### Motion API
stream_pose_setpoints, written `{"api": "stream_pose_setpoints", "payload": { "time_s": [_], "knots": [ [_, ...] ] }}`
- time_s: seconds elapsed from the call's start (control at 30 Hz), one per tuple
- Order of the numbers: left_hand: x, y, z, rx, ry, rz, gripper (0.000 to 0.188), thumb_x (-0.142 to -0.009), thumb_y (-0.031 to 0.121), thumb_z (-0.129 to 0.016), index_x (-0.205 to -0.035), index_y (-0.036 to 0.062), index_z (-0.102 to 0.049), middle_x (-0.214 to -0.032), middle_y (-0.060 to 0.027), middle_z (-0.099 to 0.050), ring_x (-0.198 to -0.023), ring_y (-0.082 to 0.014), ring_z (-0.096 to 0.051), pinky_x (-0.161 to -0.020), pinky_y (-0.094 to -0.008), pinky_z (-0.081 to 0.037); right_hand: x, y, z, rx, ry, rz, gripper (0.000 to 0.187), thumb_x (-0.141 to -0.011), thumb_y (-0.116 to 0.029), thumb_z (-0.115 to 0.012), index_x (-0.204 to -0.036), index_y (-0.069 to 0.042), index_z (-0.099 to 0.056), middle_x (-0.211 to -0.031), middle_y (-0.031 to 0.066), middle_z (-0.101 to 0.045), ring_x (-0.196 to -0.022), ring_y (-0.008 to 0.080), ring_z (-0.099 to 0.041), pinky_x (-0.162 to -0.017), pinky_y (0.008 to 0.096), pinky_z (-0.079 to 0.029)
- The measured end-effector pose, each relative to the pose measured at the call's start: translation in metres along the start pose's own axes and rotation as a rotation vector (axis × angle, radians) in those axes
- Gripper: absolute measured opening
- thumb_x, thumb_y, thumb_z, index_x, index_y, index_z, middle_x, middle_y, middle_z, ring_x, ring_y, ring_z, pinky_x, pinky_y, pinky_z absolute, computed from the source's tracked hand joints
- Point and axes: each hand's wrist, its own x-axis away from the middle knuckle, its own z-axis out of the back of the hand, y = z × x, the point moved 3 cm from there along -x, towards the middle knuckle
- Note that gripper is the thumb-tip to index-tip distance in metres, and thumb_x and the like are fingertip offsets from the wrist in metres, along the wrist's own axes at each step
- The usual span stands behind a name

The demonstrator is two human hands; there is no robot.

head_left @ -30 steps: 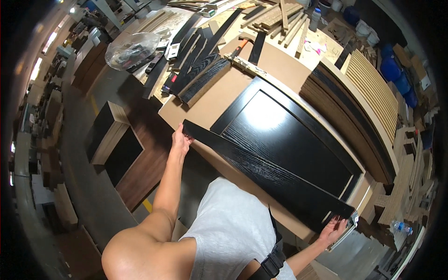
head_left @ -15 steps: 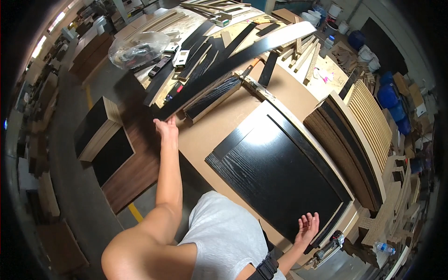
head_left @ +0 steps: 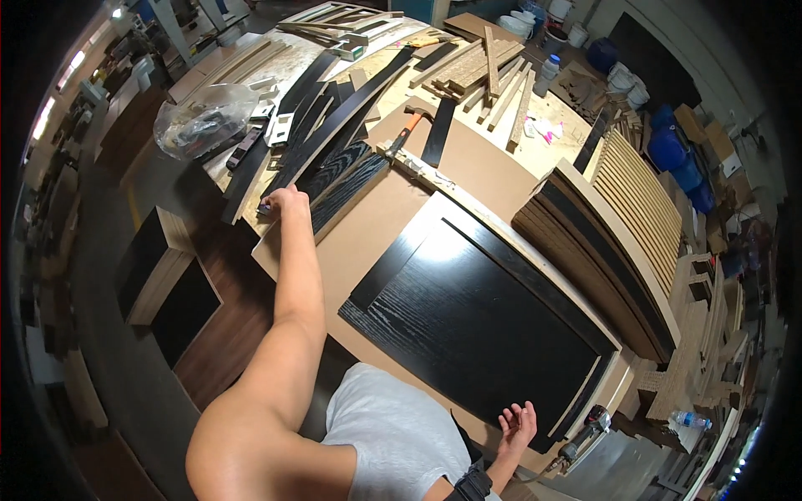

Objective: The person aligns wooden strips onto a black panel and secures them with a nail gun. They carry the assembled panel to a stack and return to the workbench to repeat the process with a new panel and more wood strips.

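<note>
My left hand (head_left: 286, 199) reaches out to the near end of a long black strip (head_left: 338, 121), which lies on other strips at the far left of the workbench. Its fingers curl down round something small and dark, mostly hidden beneath them. Beside that hand rests a stack of black wood-grained boards (head_left: 355, 185). My right hand (head_left: 518, 424) hovers with fingers apart and bent over the near right corner of a black framed panel (head_left: 476, 309). Nothing is in it. The panel lies flat on a brown board (head_left: 334, 280).
A hammer (head_left: 409, 125) with an orange handle lies beyond the panel. Close to my right hand is a power tool (head_left: 585, 438). Stacked curved-looking panels (head_left: 593, 259) stand at the right. A clear plastic bag (head_left: 200, 125) sits at the bench's left, and loose wood strips (head_left: 501, 92) lie farther back.
The long black strip, raised on my left hand before, now lies down on the pile. My left hand has turned over and curled its fingers downward. The right hand stays by the panel's corner.
</note>
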Motion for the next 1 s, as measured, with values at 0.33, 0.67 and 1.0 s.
{"api": "stream_pose_setpoints", "payload": {
  "time_s": [0.33, 0.67, 1.0],
  "knots": [
    [0.132, -0.013, -0.003, -0.591, -0.280, -0.723, 0.075, -0.091, 0.027, -0.067, -0.143, -0.0089, -0.027, -0.147, -0.0308, -0.035, -0.136, -0.0401, -0.039, -0.115, -0.0466, -0.031, -0.032, -0.011, -0.016, 0.051, -0.030, -0.050, 0.038, -0.097, -0.019, -0.064, -0.132, -0.007, -0.057, -0.098, 0.0084, -0.072, -0.083, 0.0206, -0.072, -0.069, 0.0321, -0.060],
    [0.461, -0.276, 0.047, -0.907, -2.253, -1.314, 0.069, -0.079, 0.035, -0.080, -0.135, 0.0050, -0.053, -0.137, -0.0168, -0.053, -0.134, -0.0343, -0.045, -0.113, -0.0527, -0.033, -0.048, -0.026, 0.001, 0.098, 0.048, 0.038, 0.044, -0.096, -0.015, -0.064, -0.137, -0.004, -0.053, -0.097, 0.0072, -0.071, -0.081, 0.0166, -0.070, -0.068, 0.0280, -0.059],
    [0.483, -0.303, 0.067, -0.799, -2.268, -1.641, 0.056, -0.075, 0.043, -0.081, -0.111, 0.0046, -0.061, -0.111, -0.0108, -0.061, -0.116, -0.0294, -0.055, -0.113, -0.0650, -0.027, -0.028, 0.001, 0.041, 0.048, 0.192, 0.016, 0.041, -0.098, -0.020, -0.062, -0.135, -0.004, -0.055, -0.098, 0.0087, -0.070, -0.080, 0.0173, -0.068, -0.069, 0.0279, -0.058]
  ]
}}
